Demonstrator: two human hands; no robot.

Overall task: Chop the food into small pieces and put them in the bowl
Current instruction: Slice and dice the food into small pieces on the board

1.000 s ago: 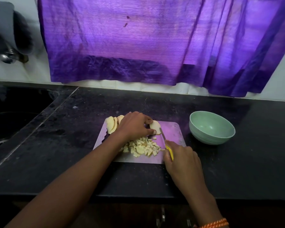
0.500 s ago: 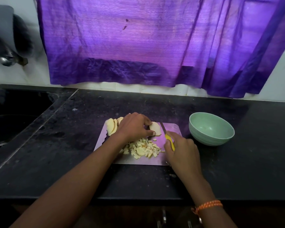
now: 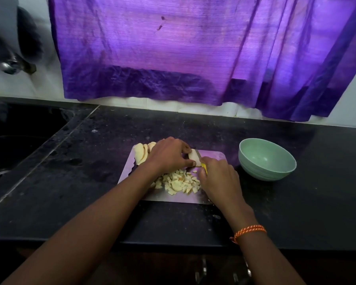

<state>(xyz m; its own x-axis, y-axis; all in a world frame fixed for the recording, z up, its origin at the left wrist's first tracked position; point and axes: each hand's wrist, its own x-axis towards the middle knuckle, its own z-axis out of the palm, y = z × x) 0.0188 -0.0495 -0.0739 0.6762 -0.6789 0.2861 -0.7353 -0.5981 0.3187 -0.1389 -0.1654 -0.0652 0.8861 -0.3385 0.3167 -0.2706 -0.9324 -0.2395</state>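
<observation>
black bench, purple curtain behind, steel cutting board near the front edge. green bowl sits empty beside the board's right edge. my left hand pinches a food slice; my right hand grips the yellow-handled knife. chopped pieces crowd the blade; keep fingertips tucked.

I am looking, and I am not seeing any words, numbers, labels or signs that I can read.
</observation>
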